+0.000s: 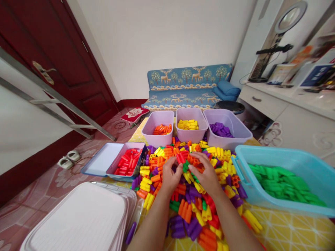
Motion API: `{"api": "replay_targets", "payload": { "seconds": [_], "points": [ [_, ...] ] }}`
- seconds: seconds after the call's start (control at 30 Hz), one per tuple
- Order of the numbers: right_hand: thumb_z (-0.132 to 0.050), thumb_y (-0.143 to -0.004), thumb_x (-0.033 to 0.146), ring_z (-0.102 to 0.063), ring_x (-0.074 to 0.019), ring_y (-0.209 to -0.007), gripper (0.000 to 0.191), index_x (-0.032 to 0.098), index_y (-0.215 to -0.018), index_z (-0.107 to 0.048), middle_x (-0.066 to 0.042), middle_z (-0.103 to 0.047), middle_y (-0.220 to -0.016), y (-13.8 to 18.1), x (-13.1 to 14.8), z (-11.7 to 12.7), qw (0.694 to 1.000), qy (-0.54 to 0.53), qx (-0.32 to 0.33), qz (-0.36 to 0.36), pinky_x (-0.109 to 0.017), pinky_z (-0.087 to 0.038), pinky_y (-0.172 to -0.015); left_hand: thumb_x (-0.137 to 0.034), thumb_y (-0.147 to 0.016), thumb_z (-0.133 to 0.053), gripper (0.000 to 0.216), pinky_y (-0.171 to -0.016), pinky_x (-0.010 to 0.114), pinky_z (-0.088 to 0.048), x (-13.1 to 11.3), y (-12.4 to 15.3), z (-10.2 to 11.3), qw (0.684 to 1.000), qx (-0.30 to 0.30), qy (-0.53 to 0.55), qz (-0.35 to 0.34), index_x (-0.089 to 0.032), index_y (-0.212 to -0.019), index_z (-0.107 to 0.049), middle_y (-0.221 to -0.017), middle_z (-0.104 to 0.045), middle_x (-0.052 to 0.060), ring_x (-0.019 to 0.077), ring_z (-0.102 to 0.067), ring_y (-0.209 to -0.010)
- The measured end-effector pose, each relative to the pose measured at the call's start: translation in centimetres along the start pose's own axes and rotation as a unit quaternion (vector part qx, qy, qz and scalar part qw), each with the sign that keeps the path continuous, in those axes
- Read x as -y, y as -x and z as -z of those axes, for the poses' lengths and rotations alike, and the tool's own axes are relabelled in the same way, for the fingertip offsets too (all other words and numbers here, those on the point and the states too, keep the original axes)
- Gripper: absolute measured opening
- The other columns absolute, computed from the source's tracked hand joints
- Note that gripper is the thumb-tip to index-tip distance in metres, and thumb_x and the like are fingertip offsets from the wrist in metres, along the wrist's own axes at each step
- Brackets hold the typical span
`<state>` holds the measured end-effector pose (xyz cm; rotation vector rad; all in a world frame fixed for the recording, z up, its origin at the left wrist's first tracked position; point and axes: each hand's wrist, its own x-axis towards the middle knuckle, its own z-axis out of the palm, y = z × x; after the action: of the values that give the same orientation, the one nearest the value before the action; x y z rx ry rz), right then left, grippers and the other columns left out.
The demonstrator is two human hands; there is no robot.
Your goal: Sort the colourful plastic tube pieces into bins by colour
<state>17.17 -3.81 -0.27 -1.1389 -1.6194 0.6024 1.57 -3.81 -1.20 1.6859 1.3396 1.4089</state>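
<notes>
A heap of plastic tube pieces (193,188) in orange, yellow, purple, red and green covers the table in front of me. My left hand (170,176) and my right hand (206,174) rest on the heap's middle, fingers curled. Between their fingertips sit a red piece (180,158) and a green piece (186,166). The left fingers close on the red piece; the right fingers pinch at the green one. My forearms reach in from the bottom edge.
Three lilac bins hold orange (158,129), yellow (188,126) and purple pieces (225,130). A small bin of red pieces (127,163) sits on a blue tray (103,161). A blue tub of green pieces (282,181) stands right. White lid (78,219) lies at the front left.
</notes>
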Motion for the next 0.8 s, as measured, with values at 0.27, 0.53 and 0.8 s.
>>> {"api": "replay_targets", "payload": {
  "seconds": [0.27, 0.53, 0.8],
  "points": [
    [-0.065, -0.081, 0.033, -0.057, -0.0225, -0.11, 0.031, 0.025, -0.111, -0.065, -0.006, -0.065, -0.114, 0.1, 0.3, -0.3, 0.997, 0.041, 0.056, 0.024, -0.04, -0.043, -0.099, -0.023, -0.085, -0.048, 0.018, -0.061, 0.023, -0.035, 0.1, 0.2, 0.1, 0.999, 0.042, 0.019, -0.011, -0.014, -0.077, -0.061, -0.069, -0.055, 0.0, 0.0132, -0.047, -0.066],
    [-0.061, -0.084, 0.034, -0.06, -0.0209, -0.105, 0.022, 0.023, -0.103, -0.066, -0.006, -0.067, -0.109, 0.2, 0.0, -0.6, 0.998, 0.032, 0.05, 0.03, -0.038, -0.045, -0.096, -0.025, -0.085, -0.052, 0.019, -0.06, 0.023, -0.034, -0.1, 0.3, 0.1, 0.997, 0.04, -0.042, -0.055, -0.016, -0.068, -0.053, -0.065, -0.048, -0.001, 0.0122, -0.045, -0.064],
    [-0.05, -0.09, 0.033, -0.063, -0.0196, -0.092, 0.02, 0.021, -0.089, -0.067, -0.005, -0.069, -0.095, 0.3, 1.0, -0.4, 0.998, 0.006, 0.069, 0.003, -0.033, -0.048, -0.085, -0.023, -0.09, -0.046, 0.021, -0.084, 0.03, -0.045, 0.1, 0.4, -0.4, 0.999, -0.033, 0.001, -0.022, -0.018, -0.106, -0.058, -0.099, -0.064, 0.006, 0.0175, -0.06, -0.091]
  ]
}}
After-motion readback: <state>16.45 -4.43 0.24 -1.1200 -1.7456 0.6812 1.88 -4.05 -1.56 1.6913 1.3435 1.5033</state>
